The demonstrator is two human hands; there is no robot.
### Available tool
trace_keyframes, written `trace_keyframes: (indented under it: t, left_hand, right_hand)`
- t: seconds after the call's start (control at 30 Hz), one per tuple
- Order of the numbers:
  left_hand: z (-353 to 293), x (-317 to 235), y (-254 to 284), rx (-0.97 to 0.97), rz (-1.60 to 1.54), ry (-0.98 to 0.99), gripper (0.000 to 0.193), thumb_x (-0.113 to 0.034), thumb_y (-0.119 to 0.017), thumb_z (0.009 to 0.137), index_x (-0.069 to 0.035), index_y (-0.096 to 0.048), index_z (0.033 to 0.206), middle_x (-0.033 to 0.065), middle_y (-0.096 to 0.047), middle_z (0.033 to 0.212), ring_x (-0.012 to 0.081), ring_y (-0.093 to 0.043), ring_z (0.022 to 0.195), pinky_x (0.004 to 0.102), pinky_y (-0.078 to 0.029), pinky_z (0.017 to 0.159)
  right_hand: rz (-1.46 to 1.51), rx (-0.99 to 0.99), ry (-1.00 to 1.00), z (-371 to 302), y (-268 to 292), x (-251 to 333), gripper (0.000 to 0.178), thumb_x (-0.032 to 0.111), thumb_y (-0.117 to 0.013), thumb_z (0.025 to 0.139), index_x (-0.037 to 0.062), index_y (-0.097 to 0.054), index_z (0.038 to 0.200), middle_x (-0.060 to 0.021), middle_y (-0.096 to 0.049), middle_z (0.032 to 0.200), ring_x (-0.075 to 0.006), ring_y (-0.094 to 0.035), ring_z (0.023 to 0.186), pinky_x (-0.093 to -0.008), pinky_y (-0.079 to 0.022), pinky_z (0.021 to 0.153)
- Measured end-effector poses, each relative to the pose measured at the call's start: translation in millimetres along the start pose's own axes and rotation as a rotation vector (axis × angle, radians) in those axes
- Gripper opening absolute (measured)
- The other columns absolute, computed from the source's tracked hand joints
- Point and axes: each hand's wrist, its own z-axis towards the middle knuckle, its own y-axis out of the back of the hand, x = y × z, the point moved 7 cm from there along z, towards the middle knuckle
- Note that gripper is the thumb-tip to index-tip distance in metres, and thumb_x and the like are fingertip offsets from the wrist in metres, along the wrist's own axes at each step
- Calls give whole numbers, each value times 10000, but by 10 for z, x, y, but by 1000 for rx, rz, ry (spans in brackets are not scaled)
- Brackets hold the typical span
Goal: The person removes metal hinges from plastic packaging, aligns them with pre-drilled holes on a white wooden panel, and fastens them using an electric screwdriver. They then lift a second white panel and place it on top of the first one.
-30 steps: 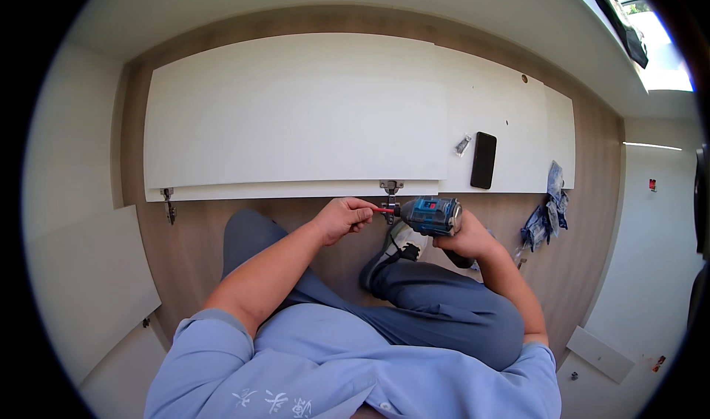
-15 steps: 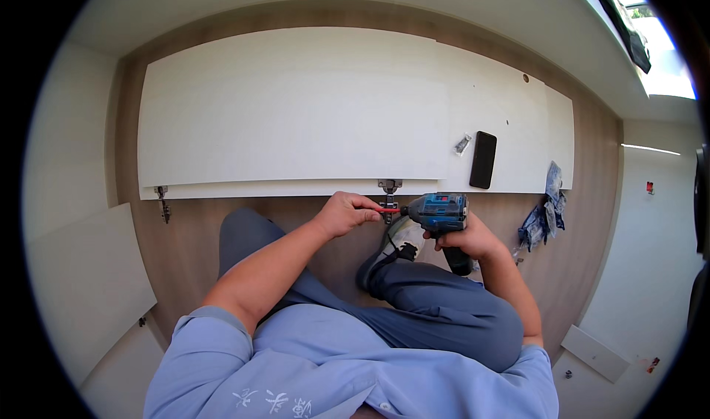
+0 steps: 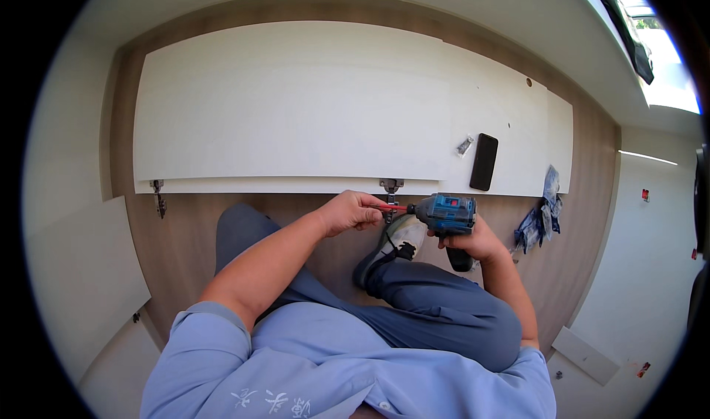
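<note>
My right hand [image 3: 477, 239] is wrapped round the grip of a blue and black cordless impact driver [image 3: 448, 213], which points to the left. A long red driver bit [image 3: 398, 207] sticks out of its chuck. Thumb and fingers of my left hand [image 3: 350, 213] are closed in a pinch at the bit's tip; whether a screw is there is too small to see. Just beyond the bit, a metal cabinet hinge [image 3: 391, 187] is at the near edge of a white panel [image 3: 288, 101]. A second hinge [image 3: 158, 197] hangs from the same edge at far left.
On the panels to the right lie a black phone [image 3: 484, 161] and a small clear packet [image 3: 464, 146]. Crumpled blue and white plastic [image 3: 546, 212] drapes over the right end. My shoe [image 3: 403, 241] rests under the driver. White boards [image 3: 89, 278] lean at the left.
The driver has shifted slightly right, and more of the red bit shows between it and my left hand. My left hand keeps its pinch. The view has moved a little.
</note>
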Motion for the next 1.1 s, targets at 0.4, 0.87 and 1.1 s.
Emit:
trace_keyframes:
  t: [0.4, 0.87, 1.1]
  left_hand:
    - [-110, 782, 390, -160, 97, 176, 384, 112, -558, 908, 30, -572, 1283, 105, -647, 1097, 185, -676, 952, 325, -587, 843]
    - [-136, 728, 304, -132, -16, 200, 240, -26, -487, 1046, 6, -574, 1267, 129, -679, 1134, 189, -687, 964, 338, -596, 869]
    - [-167, 724, 350, -145, -7, 195, 233, -48, -480, 1055, 4, -580, 1259, 126, -688, 1114, 188, -690, 956, 334, -593, 856]
  right_hand:
    - [-754, -307, -16, 229, 224, -119, 290, 137, -736, 709, -10, -695, 957, -184, -703, 813, -310, -678, 736, -387, -551, 723]
    - [-963, -289, 38, 249, -54, 188, 318, 209, -763, 742, 58, -714, 1017, -210, -728, 925, -423, -688, 887, -444, -568, 779]
    - [-903, -320, 5, 241, 82, -18, 317, 185, -758, 705, 42, -708, 983, -210, -723, 899, -426, -688, 868, -445, -568, 766]
